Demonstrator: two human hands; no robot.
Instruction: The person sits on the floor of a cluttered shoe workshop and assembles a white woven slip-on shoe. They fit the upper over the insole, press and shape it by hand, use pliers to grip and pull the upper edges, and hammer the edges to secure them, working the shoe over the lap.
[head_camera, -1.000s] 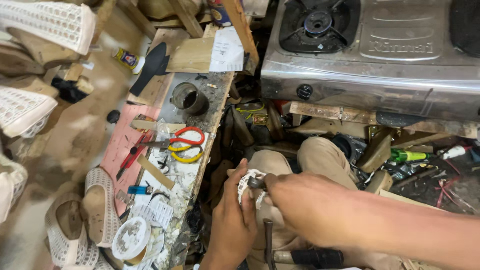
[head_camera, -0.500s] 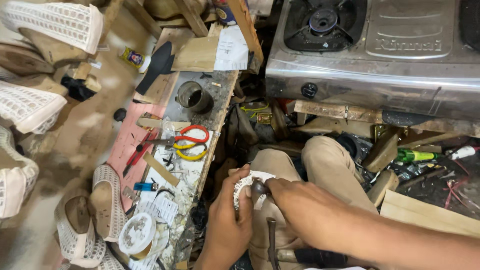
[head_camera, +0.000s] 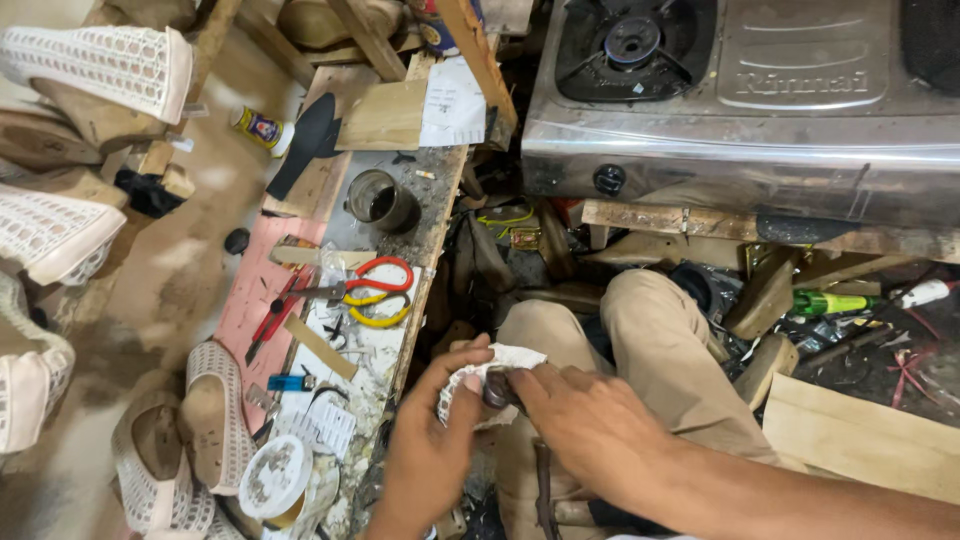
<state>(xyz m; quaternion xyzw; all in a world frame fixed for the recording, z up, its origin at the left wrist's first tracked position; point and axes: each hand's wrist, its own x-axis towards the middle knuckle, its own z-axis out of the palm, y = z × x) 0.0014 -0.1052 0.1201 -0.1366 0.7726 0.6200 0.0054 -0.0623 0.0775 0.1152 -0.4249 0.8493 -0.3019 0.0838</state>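
Cluttered, stained wooden workbench (head_camera: 400, 330) carries red-and-yellow-handled scissors (head_camera: 365, 290) and a dull round metal cup (head_camera: 380, 200), beside a steel gas stove (head_camera: 740, 110). Over the lap, the left hand (head_camera: 430, 450) clasps a white woven mesh shoe upper (head_camera: 490, 365). The right hand (head_camera: 580, 420) pinches a small dark tool (head_camera: 497, 388) tight against its surface.

White perforated mesh upper (head_camera: 490, 365), matt, held over khaki cloth trousers (head_camera: 660, 350). Brushed, scuffed metal stove (head_camera: 740, 140); glossy plastic-handled scissors (head_camera: 365, 290) on the grimy, paint-flecked bench (head_camera: 380, 350); raw wood board (head_camera: 860, 435).
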